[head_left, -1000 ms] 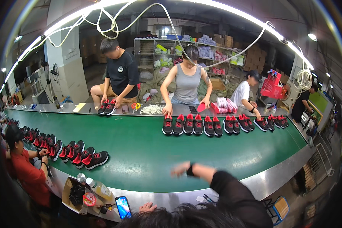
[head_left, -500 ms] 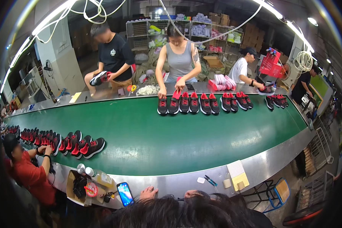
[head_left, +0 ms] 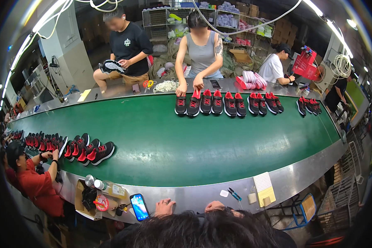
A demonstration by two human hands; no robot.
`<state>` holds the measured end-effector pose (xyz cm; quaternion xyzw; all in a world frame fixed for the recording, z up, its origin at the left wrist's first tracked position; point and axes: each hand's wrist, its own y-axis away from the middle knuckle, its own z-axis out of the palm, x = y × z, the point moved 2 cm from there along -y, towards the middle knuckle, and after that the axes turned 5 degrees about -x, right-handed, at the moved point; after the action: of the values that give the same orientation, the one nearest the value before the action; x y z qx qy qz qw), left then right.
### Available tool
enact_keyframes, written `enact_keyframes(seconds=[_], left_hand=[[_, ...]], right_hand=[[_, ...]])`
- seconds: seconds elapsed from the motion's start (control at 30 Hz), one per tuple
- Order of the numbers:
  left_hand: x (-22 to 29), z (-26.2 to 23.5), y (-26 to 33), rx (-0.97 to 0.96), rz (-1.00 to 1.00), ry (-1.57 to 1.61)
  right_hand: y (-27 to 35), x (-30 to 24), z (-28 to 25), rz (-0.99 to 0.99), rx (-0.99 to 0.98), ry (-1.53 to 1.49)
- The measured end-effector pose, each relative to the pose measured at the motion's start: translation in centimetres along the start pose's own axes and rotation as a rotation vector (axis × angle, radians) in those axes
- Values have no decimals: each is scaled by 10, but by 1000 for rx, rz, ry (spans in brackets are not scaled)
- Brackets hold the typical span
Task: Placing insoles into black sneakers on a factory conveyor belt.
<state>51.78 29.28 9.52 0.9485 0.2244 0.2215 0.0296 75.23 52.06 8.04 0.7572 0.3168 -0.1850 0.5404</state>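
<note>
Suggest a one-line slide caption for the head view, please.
Both hands, left hand and right hand, rest on the metal edge beside a green conveyor belt carrying shoes.

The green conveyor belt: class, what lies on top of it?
On the green belt lie black-and-red shoes: a far row and a left cluster. Both hands, left and right, rest on the metal edge.

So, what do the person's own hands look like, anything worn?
Both hands are bare, no gloves. The left hand wears a ring on one finger. The right hand is half hidden; no ring shows. Dark hair covers both wrists and any sleeves.
</note>
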Motion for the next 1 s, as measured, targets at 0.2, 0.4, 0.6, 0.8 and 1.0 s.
enact_keyframes(seconds=[0.2,0.4,0.6,0.8,1.0], left_hand=[[-8,-21,-37,133,-64,223],[-23,-35,-83,360,-169,132],[-21,-17,-112,366,-6,0],[-33,18,-102,495,-35,34],[-42,30,-139,435,-113,-10]], right_hand=[[-26,-75,-31,-112,-395,218],[-129,-155,-97,-63,-136,-665],[-274,-203,-214,-201,402,-1239],[-413,-291,-293,-382,740,-1306],[-451,-345,-326,-179,1027,-1367]])
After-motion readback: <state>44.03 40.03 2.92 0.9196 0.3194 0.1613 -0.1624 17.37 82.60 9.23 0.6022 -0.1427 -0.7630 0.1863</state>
